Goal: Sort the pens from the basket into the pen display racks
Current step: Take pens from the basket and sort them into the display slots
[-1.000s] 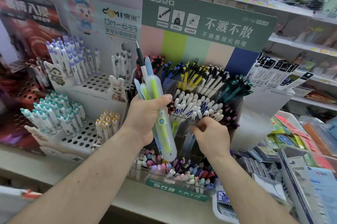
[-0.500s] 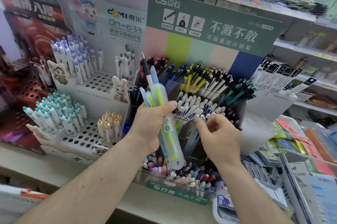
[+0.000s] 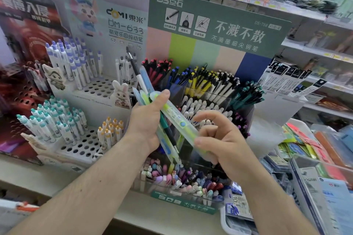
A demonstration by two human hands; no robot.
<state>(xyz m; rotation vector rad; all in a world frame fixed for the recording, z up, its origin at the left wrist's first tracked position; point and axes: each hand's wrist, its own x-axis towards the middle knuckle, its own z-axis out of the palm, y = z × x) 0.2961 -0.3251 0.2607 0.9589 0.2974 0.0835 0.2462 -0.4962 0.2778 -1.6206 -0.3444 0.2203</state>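
- Since a moment ago our right hand (image 3: pixel 219 139) has left the white pens in the green display rack (image 3: pixel 217 24) and come to the yellow-green pen (image 3: pixel 179 122), whose lower end it now pinches.
- Our left hand (image 3: pixel 147 120) grips a bundle of pens (image 3: pixel 142 85), thumb pressing that same yellow-green pen near its top.
- That pen lies slanted between both hands, in front of the rack's clear compartments.
- To the left, the white peg rack (image 3: pixel 95 89) holds upright blue-capped, teal-capped and yellow-capped pens.
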